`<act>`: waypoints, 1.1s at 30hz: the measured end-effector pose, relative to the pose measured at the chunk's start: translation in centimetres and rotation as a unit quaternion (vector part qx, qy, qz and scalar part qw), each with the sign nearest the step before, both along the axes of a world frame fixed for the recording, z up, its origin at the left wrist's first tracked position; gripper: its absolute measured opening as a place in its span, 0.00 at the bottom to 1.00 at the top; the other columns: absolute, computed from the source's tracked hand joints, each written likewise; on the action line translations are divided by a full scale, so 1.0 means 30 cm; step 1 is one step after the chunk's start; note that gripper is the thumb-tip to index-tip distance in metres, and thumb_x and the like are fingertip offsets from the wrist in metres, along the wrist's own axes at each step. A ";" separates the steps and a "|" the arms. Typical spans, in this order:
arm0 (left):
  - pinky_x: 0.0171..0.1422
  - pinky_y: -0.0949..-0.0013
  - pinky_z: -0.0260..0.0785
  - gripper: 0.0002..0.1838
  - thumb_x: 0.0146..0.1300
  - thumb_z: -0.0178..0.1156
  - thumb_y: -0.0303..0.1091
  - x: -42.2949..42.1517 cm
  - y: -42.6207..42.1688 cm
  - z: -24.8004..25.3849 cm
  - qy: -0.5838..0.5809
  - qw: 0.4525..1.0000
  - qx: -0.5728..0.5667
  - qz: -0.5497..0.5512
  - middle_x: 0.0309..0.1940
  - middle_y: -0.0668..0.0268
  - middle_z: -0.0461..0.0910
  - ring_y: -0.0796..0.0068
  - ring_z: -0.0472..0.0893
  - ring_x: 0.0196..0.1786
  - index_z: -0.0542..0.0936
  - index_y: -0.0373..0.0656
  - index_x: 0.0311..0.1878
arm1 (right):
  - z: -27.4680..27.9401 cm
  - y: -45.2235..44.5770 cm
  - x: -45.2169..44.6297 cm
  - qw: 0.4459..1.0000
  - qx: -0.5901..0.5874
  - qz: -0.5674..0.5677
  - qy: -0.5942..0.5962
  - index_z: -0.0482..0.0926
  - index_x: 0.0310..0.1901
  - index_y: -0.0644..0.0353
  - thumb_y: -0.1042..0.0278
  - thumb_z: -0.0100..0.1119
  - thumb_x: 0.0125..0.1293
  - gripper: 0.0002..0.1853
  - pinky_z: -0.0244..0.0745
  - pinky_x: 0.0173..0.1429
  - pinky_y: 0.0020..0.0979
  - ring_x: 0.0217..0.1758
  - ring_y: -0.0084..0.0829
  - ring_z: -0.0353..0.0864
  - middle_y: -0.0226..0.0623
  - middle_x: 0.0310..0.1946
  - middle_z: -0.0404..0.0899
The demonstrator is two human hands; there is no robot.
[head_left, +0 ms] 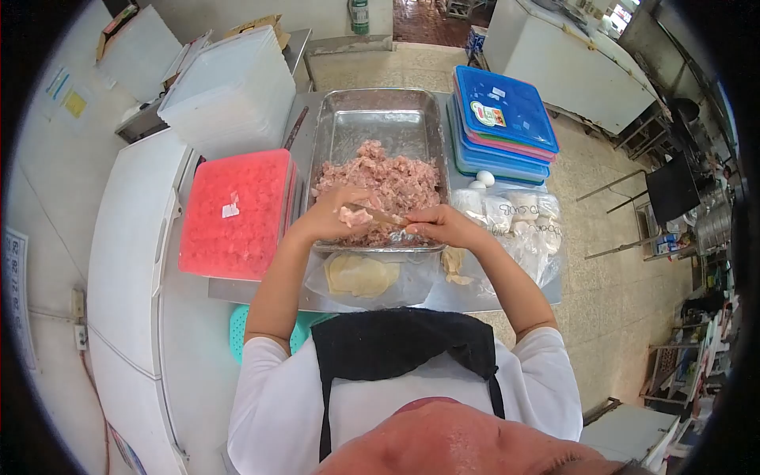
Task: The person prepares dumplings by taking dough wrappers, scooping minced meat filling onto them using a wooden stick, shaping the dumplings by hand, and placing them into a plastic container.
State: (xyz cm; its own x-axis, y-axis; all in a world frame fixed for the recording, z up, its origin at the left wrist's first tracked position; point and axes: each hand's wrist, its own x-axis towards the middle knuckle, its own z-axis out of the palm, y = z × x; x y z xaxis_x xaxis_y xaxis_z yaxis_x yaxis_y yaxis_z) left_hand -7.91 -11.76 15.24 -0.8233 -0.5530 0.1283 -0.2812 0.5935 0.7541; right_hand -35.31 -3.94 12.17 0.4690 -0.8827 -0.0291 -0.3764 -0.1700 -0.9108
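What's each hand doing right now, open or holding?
Left hand: partly closed, holding some minced meat.
Right hand: closed, holding a thin flat tool.

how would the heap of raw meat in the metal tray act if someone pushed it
The meat would probably squash and break apart rather than slide as one block, since it lies in loose lumps. It may feel sticky, as its surface looks moist. The raised walls of the tray would likely stop a gentle push spilling it.
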 end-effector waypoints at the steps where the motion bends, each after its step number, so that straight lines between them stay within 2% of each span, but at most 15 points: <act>1: 0.59 0.66 0.69 0.27 0.49 0.72 0.35 -0.009 0.010 0.001 -0.037 0.999 -0.015 0.019 0.47 0.61 0.82 0.70 0.79 0.52 0.78 0.37 0.52 | -0.016 -0.016 -0.012 1.000 -0.005 0.016 0.014 0.81 0.52 0.57 0.59 0.60 0.67 0.16 0.73 0.53 0.28 0.47 0.33 0.83 0.44 0.46 0.83; 4: 0.58 0.66 0.68 0.26 0.50 0.73 0.39 -0.008 0.017 -0.042 -0.028 0.988 0.023 0.151 0.47 0.61 0.82 0.71 0.78 0.53 0.79 0.38 0.51 | -0.004 -0.052 -0.056 0.992 -0.076 -0.032 0.096 0.82 0.52 0.53 0.58 0.60 0.66 0.15 0.77 0.48 0.33 0.44 0.38 0.84 0.44 0.43 0.83; 5: 0.57 0.66 0.68 0.25 0.51 0.73 0.39 -0.003 0.006 -0.084 -0.004 0.977 0.048 0.208 0.48 0.61 0.82 0.71 0.78 0.53 0.79 0.39 0.51 | 0.016 -0.036 -0.049 0.974 -0.114 -0.075 0.181 0.82 0.51 0.52 0.59 0.60 0.66 0.15 0.77 0.47 0.35 0.44 0.39 0.84 0.43 0.43 0.83; 6: 0.52 0.63 0.71 0.24 0.50 0.73 0.44 0.002 -0.040 -0.195 0.105 0.971 0.017 0.216 0.38 0.58 0.84 0.70 0.81 0.44 0.80 0.37 0.45 | 0.092 0.000 -0.012 0.945 -0.152 -0.117 0.264 0.82 0.51 0.51 0.59 0.59 0.66 0.14 0.77 0.45 0.36 0.44 0.40 0.83 0.42 0.43 0.83; 7: 0.54 0.64 0.70 0.23 0.51 0.72 0.42 0.001 -0.047 -0.186 0.066 0.970 0.070 0.225 0.41 0.59 0.83 0.71 0.80 0.46 0.80 0.38 0.47 | 0.132 0.028 0.022 0.906 -0.191 -0.156 0.343 0.82 0.51 0.51 0.60 0.59 0.66 0.14 0.77 0.44 0.38 0.44 0.41 0.83 0.42 0.43 0.83; 8: 0.55 0.65 0.69 0.23 0.53 0.71 0.40 0.001 -0.047 -0.182 0.027 0.964 0.126 0.232 0.43 0.60 0.82 0.71 0.79 0.49 0.80 0.38 0.49 | 0.107 0.041 0.044 0.927 -0.249 -0.143 0.242 0.80 0.50 0.49 0.60 0.58 0.65 0.13 0.77 0.42 0.44 0.44 0.47 0.81 0.42 0.41 0.82; 11: 0.59 0.66 0.67 0.25 0.54 0.70 0.37 -0.004 -0.049 -0.209 -0.012 0.962 0.153 0.225 0.48 0.60 0.80 0.71 0.77 0.53 0.78 0.39 0.54 | -0.105 -0.010 0.070 0.906 -0.320 -0.134 0.243 0.80 0.49 0.46 0.63 0.56 0.65 0.12 0.77 0.39 0.44 0.38 0.45 0.82 0.39 0.37 0.82; 15: 0.63 0.66 0.65 0.32 0.53 0.70 0.37 0.030 -0.001 -0.215 -0.014 0.959 0.075 0.274 0.57 0.60 0.74 0.71 0.73 0.59 0.72 0.43 0.61 | -0.061 -0.040 -0.078 0.891 -0.156 -0.122 0.408 0.81 0.49 0.49 0.62 0.54 0.66 0.12 0.77 0.43 0.43 0.40 0.45 0.82 0.43 0.35 0.83; 18: 0.68 0.62 0.61 0.40 0.48 0.72 0.37 0.015 0.055 -0.079 0.093 0.971 0.061 0.209 0.63 0.56 0.71 0.57 0.71 0.64 0.67 0.45 0.66 | 0.039 -0.012 -0.157 0.948 -0.073 -0.167 0.260 0.82 0.51 0.53 0.60 0.55 0.68 0.14 0.77 0.44 0.38 0.41 0.45 0.83 0.47 0.38 0.84; 21: 0.67 0.61 0.63 0.34 0.46 0.73 0.37 -0.038 0.082 -0.010 0.139 0.973 -0.019 0.183 0.58 0.58 0.76 0.59 0.74 0.61 0.73 0.43 0.59 | 0.131 0.024 -0.139 0.993 -0.065 -0.081 0.051 0.81 0.52 0.56 0.58 0.56 0.69 0.16 0.75 0.46 0.35 0.41 0.43 0.83 0.47 0.40 0.84; 22: 0.65 0.62 0.64 0.31 0.46 0.72 0.36 -0.041 0.079 -0.014 0.122 0.980 -0.017 0.155 0.56 0.59 0.78 0.62 0.75 0.59 0.75 0.42 0.57 | 0.147 0.033 -0.111 0.993 -0.065 -0.054 0.080 0.80 0.53 0.61 0.61 0.58 0.69 0.16 0.73 0.51 0.28 0.43 0.26 0.81 0.42 0.43 0.85; 25: 0.60 0.64 0.68 0.24 0.46 0.71 0.33 -0.055 0.054 -0.034 0.066 0.993 -0.026 0.091 0.47 0.62 0.81 0.69 0.78 0.53 0.79 0.40 0.49 | 0.079 0.018 -0.046 0.995 -0.064 0.019 0.077 0.81 0.52 0.61 0.61 0.58 0.69 0.16 0.73 0.51 0.27 0.44 0.26 0.81 0.43 0.44 0.84; 27: 0.57 0.64 0.69 0.20 0.46 0.70 0.31 -0.060 0.043 -0.043 0.018 0.994 -0.058 0.091 0.42 0.62 0.83 0.69 0.80 0.50 0.81 0.39 0.45 | 0.109 0.009 -0.088 0.976 -0.147 -0.004 0.162 0.82 0.49 0.58 0.60 0.58 0.68 0.14 0.75 0.44 0.33 0.38 0.35 0.83 0.41 0.38 0.83; 30: 0.56 0.65 0.69 0.19 0.47 0.69 0.32 -0.086 0.052 -0.095 0.086 0.966 0.049 0.239 0.43 0.60 0.82 0.68 0.79 0.51 0.80 0.39 0.44 | 0.217 0.047 -0.081 0.909 -0.287 -0.108 0.282 0.83 0.47 0.53 0.60 0.58 0.65 0.12 0.72 0.35 0.44 0.33 0.47 0.79 0.41 0.30 0.78; 33: 0.58 0.66 0.68 0.24 0.49 0.70 0.35 -0.067 0.019 -0.113 0.054 0.978 -0.020 0.203 0.48 0.59 0.81 0.68 0.78 0.51 0.78 0.39 0.51 | 0.140 0.051 -0.046 0.904 -0.327 -0.077 0.265 0.82 0.48 0.53 0.59 0.57 0.67 0.13 0.73 0.34 0.40 0.32 0.43 0.80 0.42 0.29 0.78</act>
State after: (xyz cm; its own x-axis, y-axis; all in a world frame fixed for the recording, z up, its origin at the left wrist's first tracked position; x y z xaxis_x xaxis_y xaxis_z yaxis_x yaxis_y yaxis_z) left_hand -9.91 -11.18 11.85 -0.5180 -0.8236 0.2309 -0.4192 0.4798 0.7707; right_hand -36.68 -2.42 16.36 0.4126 -0.8458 0.3384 -0.7949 -0.5156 -0.3196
